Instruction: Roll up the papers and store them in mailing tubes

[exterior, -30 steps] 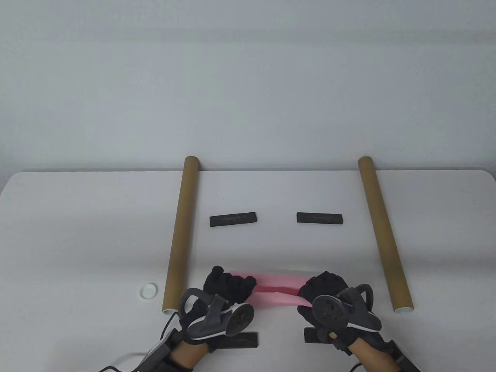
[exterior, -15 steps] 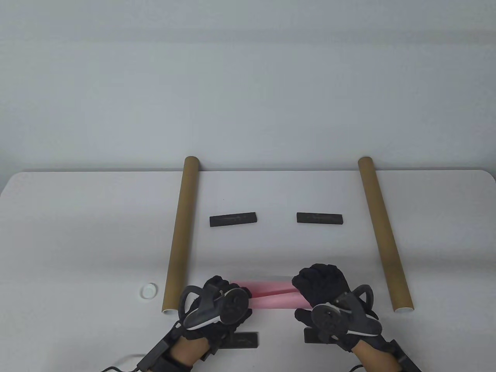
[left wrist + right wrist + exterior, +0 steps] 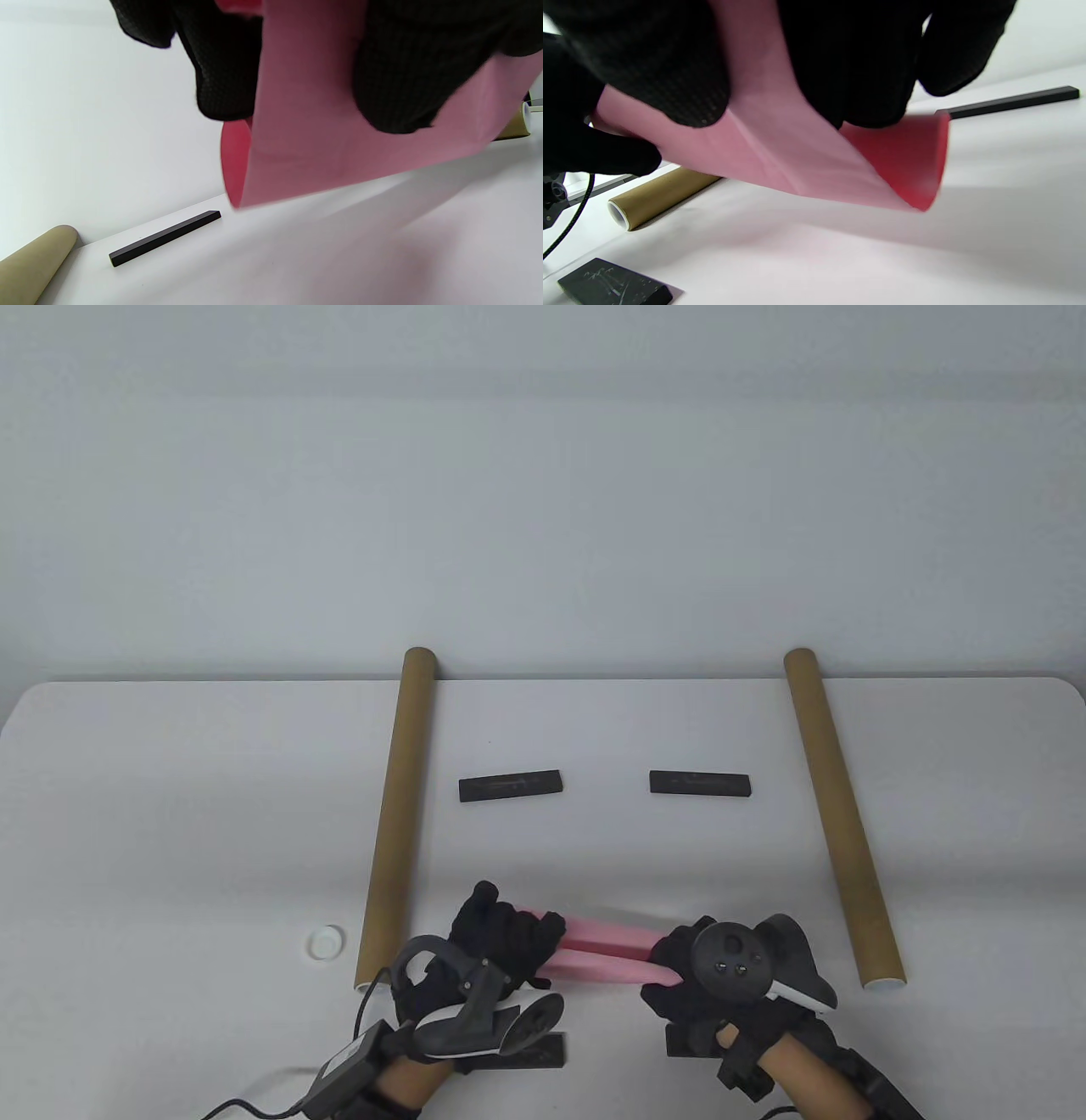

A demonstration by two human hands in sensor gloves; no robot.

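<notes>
A pink paper [image 3: 602, 950], partly rolled, is held above the table near its front edge. My left hand [image 3: 501, 937] grips its left end; my right hand [image 3: 687, 963] grips its right end. In the left wrist view the paper [image 3: 322, 140] curls under my fingers [image 3: 398, 76]. In the right wrist view my fingers [image 3: 848, 63] hold the paper [image 3: 797, 156], its loose edge hanging open. Two brown mailing tubes lie on the table: one on the left [image 3: 397, 814], one on the right [image 3: 840, 814].
Two black bar weights lie mid-table, one on the left [image 3: 511, 786] and one on the right [image 3: 701, 783]. Two more [image 3: 530, 1052] [image 3: 683, 1039] lie under my wrists. A white tube cap [image 3: 325, 942] sits left of the left tube.
Both hands have turned on the paper ends: the left hand shifted back and up, the right wrist rolled over. The roll looks tighter and now tilts down to the right.
</notes>
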